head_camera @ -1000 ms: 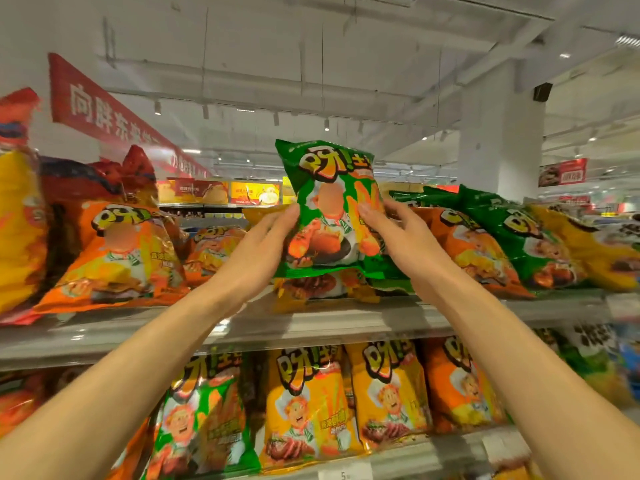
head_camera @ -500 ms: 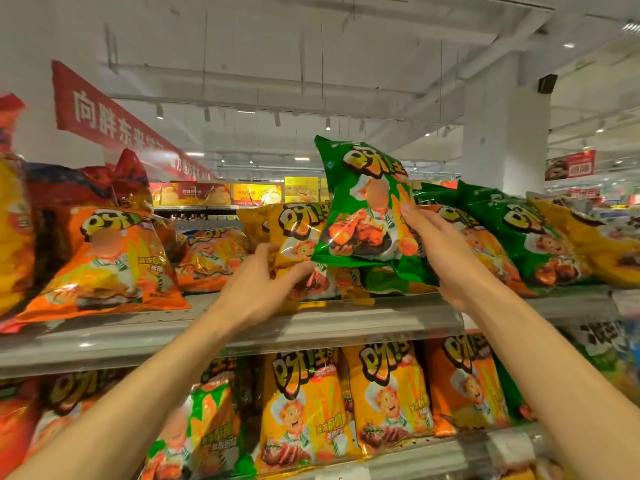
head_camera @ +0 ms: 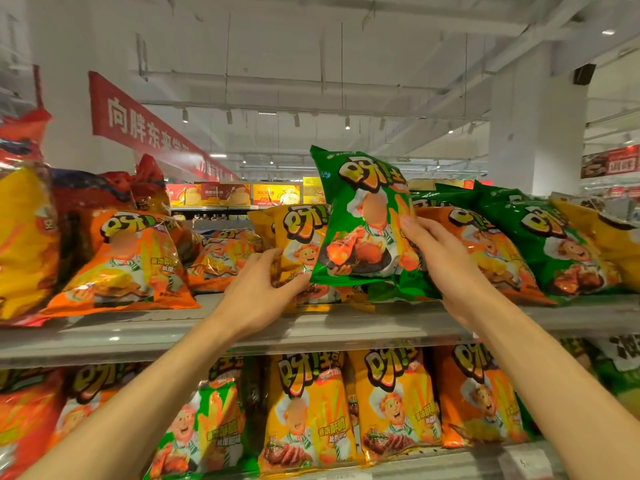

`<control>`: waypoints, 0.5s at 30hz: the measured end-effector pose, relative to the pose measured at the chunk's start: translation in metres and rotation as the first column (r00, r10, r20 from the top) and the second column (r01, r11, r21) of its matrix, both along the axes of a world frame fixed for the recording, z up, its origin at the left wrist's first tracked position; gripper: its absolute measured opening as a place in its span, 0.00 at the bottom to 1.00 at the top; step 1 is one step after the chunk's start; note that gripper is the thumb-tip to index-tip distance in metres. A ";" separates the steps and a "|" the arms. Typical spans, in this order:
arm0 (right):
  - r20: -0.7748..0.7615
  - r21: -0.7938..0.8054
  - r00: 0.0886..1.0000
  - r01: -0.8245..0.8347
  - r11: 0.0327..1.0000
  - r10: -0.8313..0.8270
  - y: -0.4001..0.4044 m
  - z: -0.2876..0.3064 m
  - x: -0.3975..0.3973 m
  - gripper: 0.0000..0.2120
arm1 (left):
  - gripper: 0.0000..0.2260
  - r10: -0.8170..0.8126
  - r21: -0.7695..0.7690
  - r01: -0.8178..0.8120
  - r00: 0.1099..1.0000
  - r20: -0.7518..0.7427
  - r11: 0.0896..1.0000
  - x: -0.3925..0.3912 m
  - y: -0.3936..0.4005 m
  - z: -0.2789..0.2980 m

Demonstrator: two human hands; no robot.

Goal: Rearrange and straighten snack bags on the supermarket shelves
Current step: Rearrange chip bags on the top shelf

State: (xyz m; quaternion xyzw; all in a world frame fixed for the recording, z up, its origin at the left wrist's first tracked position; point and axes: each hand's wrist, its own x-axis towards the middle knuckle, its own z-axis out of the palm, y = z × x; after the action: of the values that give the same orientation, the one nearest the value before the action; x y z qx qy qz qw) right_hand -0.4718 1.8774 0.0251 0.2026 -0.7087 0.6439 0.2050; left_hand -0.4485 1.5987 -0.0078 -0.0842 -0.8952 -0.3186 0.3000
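The right hand [head_camera: 446, 268] grips the green bag [head_camera: 363, 220] at its right edge, thumb on the front, and holds it up above the upper shelf [head_camera: 138, 332]. The bag stands nearly upright, its long axis vertical with the top leaning a little to the left. The left hand [head_camera: 263, 292] reaches to the yellow bag [head_camera: 294, 244] just behind and left of the green one; its fingers curl round that bag's lower left side.

The green bag is between the two hands, but only the right one carries it, so any placing move seems to depend on this hand. Other green bags [head_camera: 554, 244] lie to the right, beyond an orange bag [head_camera: 485, 247], so the likely place is on that side.

On the left of the shelf leans another orange bag [head_camera: 121, 265]. The lower shelf [head_camera: 450, 465] holds a row of upright bags. Behind are a red banner [head_camera: 145, 126] and a white pillar [head_camera: 536, 133].
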 end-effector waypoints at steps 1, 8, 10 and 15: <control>-0.001 0.004 1.000 -0.006 1.000 0.006 0.001 -0.001 -0.001 0.45 | 0.34 0.001 0.009 -0.001 1.000 -0.006 1.000 0.000 0.000 -0.001; 0.005 -0.015 0.999 -0.037 0.999 0.038 0.004 -0.004 -0.002 0.45 | 0.30 0.019 0.087 -0.006 0.988 -0.155 0.996 0.011 0.003 -0.004; 0.016 -0.004 0.999 -0.032 0.999 0.032 0.004 -0.003 0.003 0.46 | 0.24 0.005 0.120 0.015 0.987 -0.163 0.993 0.012 0.002 -0.002; -0.007 0.027 1.000 0.020 0.999 -0.019 0.007 0.002 0.015 0.35 | 0.17 -0.039 0.209 0.099 0.961 -0.272 0.973 0.023 0.003 0.011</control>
State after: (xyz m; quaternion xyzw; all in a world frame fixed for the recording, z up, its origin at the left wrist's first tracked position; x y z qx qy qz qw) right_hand -0.4569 1.8844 0.0268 0.2007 -0.7186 0.6315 0.2110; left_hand -0.4260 1.6021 0.0034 -0.1237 -0.8024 -0.4118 0.4138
